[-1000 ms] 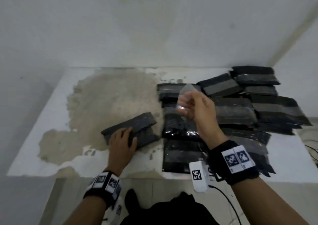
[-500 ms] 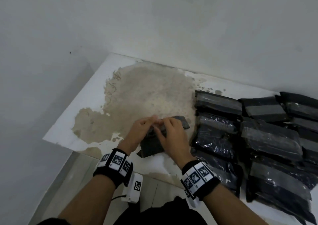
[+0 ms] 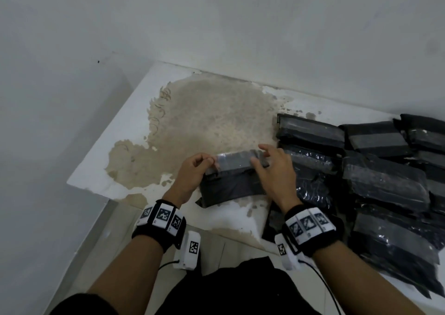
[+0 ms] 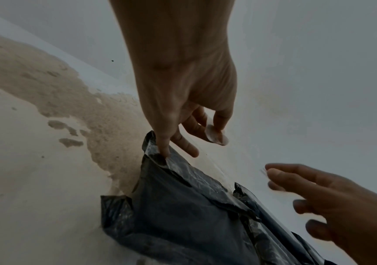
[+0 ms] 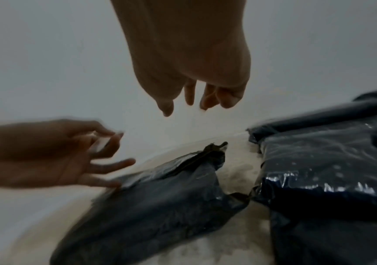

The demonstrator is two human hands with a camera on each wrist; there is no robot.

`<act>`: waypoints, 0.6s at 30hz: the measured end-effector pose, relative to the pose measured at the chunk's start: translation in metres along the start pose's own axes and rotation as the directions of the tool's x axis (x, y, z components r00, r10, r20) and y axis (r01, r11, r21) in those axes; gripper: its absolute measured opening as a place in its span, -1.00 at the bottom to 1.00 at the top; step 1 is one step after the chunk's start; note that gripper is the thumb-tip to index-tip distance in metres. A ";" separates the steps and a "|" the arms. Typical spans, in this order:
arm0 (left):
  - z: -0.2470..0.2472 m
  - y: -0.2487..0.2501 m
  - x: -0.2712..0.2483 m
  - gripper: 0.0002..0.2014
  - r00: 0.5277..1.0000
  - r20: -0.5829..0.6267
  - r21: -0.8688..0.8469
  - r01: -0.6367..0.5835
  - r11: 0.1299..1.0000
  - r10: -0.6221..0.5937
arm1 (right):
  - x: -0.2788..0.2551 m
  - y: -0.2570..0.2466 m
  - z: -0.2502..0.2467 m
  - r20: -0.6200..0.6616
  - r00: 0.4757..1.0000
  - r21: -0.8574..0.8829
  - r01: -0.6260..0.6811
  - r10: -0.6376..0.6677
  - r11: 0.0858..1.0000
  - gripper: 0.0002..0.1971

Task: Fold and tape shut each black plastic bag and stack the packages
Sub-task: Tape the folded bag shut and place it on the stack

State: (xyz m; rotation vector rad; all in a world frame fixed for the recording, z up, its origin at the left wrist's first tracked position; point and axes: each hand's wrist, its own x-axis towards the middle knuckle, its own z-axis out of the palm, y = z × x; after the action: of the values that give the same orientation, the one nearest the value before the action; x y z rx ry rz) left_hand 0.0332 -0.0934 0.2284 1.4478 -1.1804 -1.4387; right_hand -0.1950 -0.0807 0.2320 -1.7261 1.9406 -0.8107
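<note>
Hands were placed at either end of a folded black bag point(image 3: 231, 184) that lay on the white surface point(image 3: 115, 160), close to its near edge. The left hand point(image 3: 190, 172) was set at the bag's left end; a small clear piece of tape point(image 4: 217, 134) was pinched in its grip between thumb and forefinger, while another finger was pressed down on the taped corner. The right hand point(image 3: 274, 172) was held over the bag's right end with fingers spread and relaxed, nothing clasped in its grip. A strip of clear tape point(image 3: 233, 163) was seen along the bag's upper fold. Taped packages point(image 3: 385, 184) were crowded just beside the bag on the right, reaching the surface's near and far edges. Open room was left on the worn, tan patch point(image 3: 204, 122) to the left and behind, bounded by the wall point(image 3: 216, 25).
</note>
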 end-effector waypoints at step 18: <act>-0.014 -0.025 -0.001 -0.88 0.995 -0.094 0.240 -0.016 0.971 0.040 | 0.024 0.009 0.014 0.299 0.910 0.558 -0.410 0.286 0.722 -0.88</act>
State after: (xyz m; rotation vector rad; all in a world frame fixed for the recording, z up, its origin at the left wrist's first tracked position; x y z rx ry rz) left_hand 0.0498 -0.0870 0.2057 1.6383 -1.3418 -1.2228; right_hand -0.1963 -0.1064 0.2174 -0.9660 1.5540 -0.9471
